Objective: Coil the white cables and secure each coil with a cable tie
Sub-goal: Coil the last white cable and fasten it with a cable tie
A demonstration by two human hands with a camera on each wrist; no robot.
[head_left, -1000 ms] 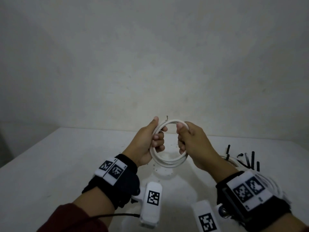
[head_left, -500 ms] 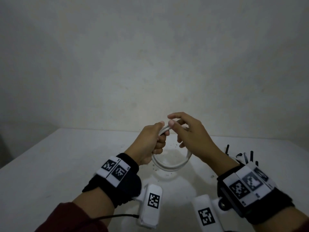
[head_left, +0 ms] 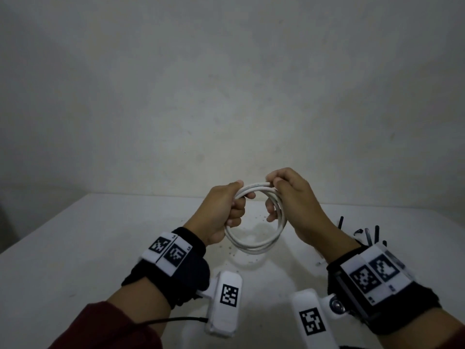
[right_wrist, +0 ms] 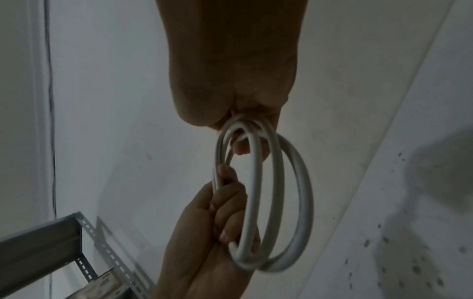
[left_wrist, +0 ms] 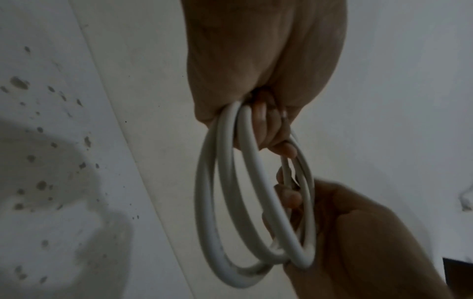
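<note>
A white cable (head_left: 254, 244) wound into a round coil of several loops hangs above the white table (head_left: 75, 248), held between both hands. My left hand (head_left: 226, 210) grips the coil's left side with the fingers curled round the loops (left_wrist: 225, 182). My right hand (head_left: 284, 195) curls round the coil's upper right side, fingers wrapped through the loops (right_wrist: 276, 192). Black cable ties (head_left: 362, 230) stand out behind my right wrist on the table. No tie is on the coil.
A wall (head_left: 226, 96) rises close behind the table's far edge. More white cable lies under my right wrist, mostly hidden. A grey perforated metal shelf frame (right_wrist: 84, 242) shows in the right wrist view. Small dark specks (left_wrist: 38, 161) dot the table.
My right hand left the coil's top, where it pinched near the left thumb, and now grips the coil's upper right side. The coil has opened into a fuller ring.
</note>
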